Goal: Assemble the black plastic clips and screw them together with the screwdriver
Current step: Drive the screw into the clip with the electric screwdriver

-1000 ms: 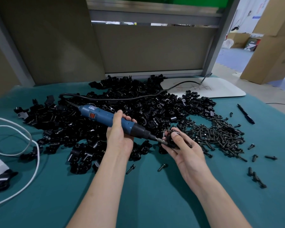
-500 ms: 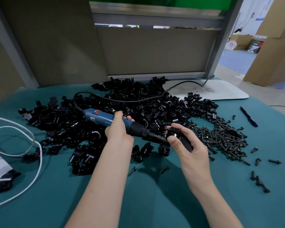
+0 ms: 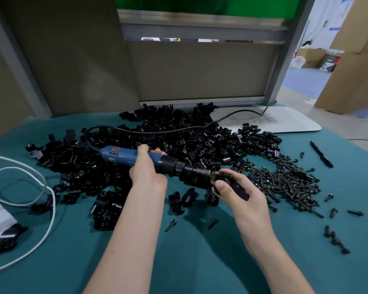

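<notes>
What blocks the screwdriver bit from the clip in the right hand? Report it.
Nothing visible does: the screwdriver, held by the left hand, has its bit right against the clip gripped in the right hand.

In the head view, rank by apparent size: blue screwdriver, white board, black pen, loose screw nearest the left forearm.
1. white board, though it lies farther back and partly under clips
2. blue screwdriver, about as long but narrower
3. black pen
4. loose screw
</notes>
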Available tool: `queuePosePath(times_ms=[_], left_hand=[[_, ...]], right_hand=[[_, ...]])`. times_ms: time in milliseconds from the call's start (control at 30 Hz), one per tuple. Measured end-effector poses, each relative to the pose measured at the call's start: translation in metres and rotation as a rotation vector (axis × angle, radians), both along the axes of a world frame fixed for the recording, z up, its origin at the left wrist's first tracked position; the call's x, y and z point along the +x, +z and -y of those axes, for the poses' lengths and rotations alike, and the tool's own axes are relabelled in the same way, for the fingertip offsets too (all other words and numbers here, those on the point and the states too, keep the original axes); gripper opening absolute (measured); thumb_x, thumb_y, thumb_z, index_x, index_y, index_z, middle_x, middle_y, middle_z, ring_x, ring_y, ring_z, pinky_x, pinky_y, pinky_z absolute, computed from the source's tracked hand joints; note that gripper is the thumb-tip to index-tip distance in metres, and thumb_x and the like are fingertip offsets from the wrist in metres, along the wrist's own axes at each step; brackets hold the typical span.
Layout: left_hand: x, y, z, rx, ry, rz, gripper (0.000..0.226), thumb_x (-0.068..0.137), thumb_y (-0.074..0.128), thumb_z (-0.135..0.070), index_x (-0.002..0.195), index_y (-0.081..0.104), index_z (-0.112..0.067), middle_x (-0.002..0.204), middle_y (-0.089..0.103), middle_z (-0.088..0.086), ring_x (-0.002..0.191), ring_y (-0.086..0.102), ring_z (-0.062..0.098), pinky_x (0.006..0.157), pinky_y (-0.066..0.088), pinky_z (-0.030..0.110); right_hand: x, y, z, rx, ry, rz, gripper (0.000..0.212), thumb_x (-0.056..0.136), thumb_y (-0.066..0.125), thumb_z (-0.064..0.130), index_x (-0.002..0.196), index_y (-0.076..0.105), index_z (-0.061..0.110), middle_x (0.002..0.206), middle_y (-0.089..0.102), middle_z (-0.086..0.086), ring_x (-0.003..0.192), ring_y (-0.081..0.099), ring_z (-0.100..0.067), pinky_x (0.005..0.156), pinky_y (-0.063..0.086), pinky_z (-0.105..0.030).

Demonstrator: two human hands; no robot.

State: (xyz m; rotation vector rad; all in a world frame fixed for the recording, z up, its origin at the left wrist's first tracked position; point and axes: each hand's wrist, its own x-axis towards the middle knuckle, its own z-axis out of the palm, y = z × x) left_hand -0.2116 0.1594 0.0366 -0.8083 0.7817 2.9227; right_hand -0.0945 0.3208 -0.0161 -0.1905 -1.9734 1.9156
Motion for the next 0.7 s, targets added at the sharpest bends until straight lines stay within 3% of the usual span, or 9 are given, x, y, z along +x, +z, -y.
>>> queuePosePath(times_ms=[233, 300, 433, 567, 700], left_hand=[[0.0014, -0.0038, -0.0036, -0.025, 0.015, 0.0, 0.019, 0.091, 0.07, -0.011, 0.1, 0.053, -0.01, 0.079, 0.063, 0.005, 0.063, 0.063, 0.012, 0.059, 0.059, 0.026], [0.0023, -0.0041, -0.0046, -0.036, 0.026, -0.002, 0.018, 0.092, 0.07, -0.012, 0.098, 0.053, -0.01, 0.077, 0.063, 0.004, 0.055, 0.063, 0.01, 0.057, 0.058, 0.025], [0.003, -0.004, -0.006, -0.047, 0.051, 0.002, 0.017, 0.092, 0.069, -0.011, 0.096, 0.053, -0.009, 0.078, 0.063, 0.005, 0.046, 0.062, 0.007, 0.054, 0.057, 0.024], [0.0042, -0.0041, -0.0071, -0.047, 0.065, -0.006, 0.017, 0.092, 0.069, -0.01, 0.096, 0.053, -0.009, 0.078, 0.062, 0.005, 0.044, 0.062, 0.006, 0.054, 0.057, 0.024], [0.004, -0.0043, -0.0074, -0.054, 0.063, -0.003, 0.017, 0.092, 0.069, -0.009, 0.095, 0.052, -0.009, 0.077, 0.062, 0.005, 0.045, 0.061, 0.007, 0.053, 0.056, 0.024]], right_hand=[[0.0004, -0.0007, 0.0004, 0.018, 0.018, 0.001, 0.054, 0.068, 0.077, 0.075, 0.114, 0.071, 0.048, 0.113, 0.076, 0.009, 0.116, 0.068, -0.021, 0.108, 0.049, -0.048], [0.001, -0.0002, -0.0001, 0.039, 0.011, 0.005, 0.047, 0.073, 0.076, 0.07, 0.114, 0.071, 0.049, 0.108, 0.075, 0.012, 0.112, 0.069, -0.015, 0.104, 0.051, -0.04], [0.0037, 0.0028, -0.0001, 0.087, 0.003, 0.006, 0.036, 0.072, 0.072, 0.064, 0.106, 0.07, 0.054, 0.08, 0.067, 0.025, 0.078, 0.06, 0.005, 0.074, 0.046, -0.009], [0.0046, 0.0047, 0.002, 0.104, 0.003, -0.012, 0.025, 0.076, 0.073, 0.056, 0.101, 0.07, 0.054, 0.065, 0.056, 0.027, 0.065, 0.052, 0.006, 0.063, 0.039, -0.004], [0.0042, 0.0038, 0.0018, 0.13, -0.013, -0.005, 0.029, 0.075, 0.071, 0.06, 0.103, 0.069, 0.054, 0.069, 0.059, 0.035, 0.073, 0.055, 0.009, 0.067, 0.039, -0.005]])
